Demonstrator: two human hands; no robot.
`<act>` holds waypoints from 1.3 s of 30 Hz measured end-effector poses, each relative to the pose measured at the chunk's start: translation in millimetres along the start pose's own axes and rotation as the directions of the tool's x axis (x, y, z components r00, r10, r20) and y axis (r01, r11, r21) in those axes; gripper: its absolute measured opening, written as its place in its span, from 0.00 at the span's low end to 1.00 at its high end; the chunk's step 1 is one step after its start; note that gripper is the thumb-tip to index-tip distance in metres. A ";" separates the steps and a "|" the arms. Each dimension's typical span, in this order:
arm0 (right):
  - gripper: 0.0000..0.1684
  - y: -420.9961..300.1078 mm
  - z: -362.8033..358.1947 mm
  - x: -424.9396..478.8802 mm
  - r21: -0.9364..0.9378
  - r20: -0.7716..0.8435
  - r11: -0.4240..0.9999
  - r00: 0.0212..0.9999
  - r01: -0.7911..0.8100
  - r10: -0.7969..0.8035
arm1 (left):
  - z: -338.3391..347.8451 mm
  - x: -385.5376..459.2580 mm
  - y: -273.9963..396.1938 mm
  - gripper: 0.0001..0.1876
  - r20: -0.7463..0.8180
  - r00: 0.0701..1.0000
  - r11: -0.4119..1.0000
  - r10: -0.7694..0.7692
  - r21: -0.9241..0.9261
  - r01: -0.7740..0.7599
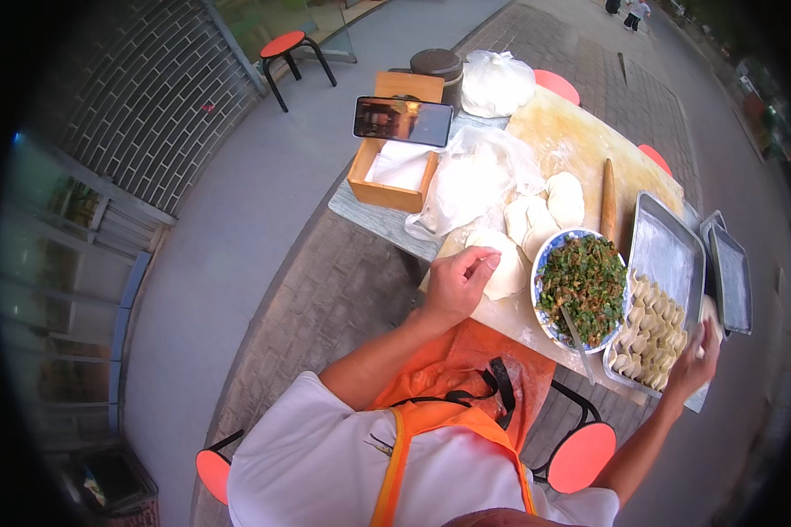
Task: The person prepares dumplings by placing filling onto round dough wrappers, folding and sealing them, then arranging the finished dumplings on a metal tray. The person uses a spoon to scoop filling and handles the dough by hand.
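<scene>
My left hand (460,283) is at the near edge of the floured board, its fingers curled and thumb against the index finger, overlapping a flat round of dough (504,273); nothing shows in its grasp. My right hand (697,359) is by the outer side of a metal tray (668,230), its fingers beside a pale object (710,315) that I cannot identify. Rows of folded dumplings (649,336) fill the tray's near part. Between my hands stands a blue-and-white bowl (538,290) of chopped green and brown filling (583,283), with a metal utensil (577,346) in it.
Beyond the bowl lie more dough pieces (565,199), a wooden rolling pin (608,201) and a plastic bag (471,181). A phone (403,121) stands over a wooden box (385,192). More trays (732,280) are at the right; a red stool (581,458) is below the table.
</scene>
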State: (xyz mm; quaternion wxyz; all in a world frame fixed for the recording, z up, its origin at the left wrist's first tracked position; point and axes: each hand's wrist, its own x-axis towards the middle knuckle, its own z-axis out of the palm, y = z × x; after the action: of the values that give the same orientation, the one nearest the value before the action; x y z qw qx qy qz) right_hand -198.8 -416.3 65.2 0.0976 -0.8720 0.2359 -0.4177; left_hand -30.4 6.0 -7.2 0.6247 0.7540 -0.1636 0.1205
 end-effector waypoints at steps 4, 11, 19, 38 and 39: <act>0.15 -88.2 -56.6 -79.3 0.043 -0.170 0.991 0.978 0.130 -0.121 | 3.3 1.5 0.4 0.10 0.010 1.000 0.999 0.006 -0.036 -0.006; 0.17 -128.4 -65.4 -240.0 0.346 0.275 0.867 0.923 -0.358 0.271 | 0.7 1.4 2.7 0.11 -0.016 1.000 0.999 0.014 -0.034 -0.015; 0.11 -117.7 -51.7 -281.9 0.238 0.451 0.873 0.844 -0.426 0.289 | 4.3 1.8 -4.0 0.14 -0.039 0.999 0.999 0.034 0.011 -0.034; 0.13 -111.7 -61.5 -272.3 0.288 0.421 0.871 0.870 -0.397 0.258 | 2.5 0.0 -4.4 0.14 -0.006 1.000 0.999 -0.023 0.043 0.023; 0.13 -112.5 -61.3 -271.9 0.290 0.421 0.871 0.870 -0.396 0.256 | 2.2 0.3 -4.6 0.14 -0.004 1.000 0.999 -0.017 0.044 0.017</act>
State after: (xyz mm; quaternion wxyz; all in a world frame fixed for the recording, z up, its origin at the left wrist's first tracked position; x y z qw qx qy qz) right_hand -356.0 -182.8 -40.3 0.3715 -0.8472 0.2773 -0.2596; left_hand -28.4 4.6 -11.6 0.6093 0.7686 -0.1536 0.1200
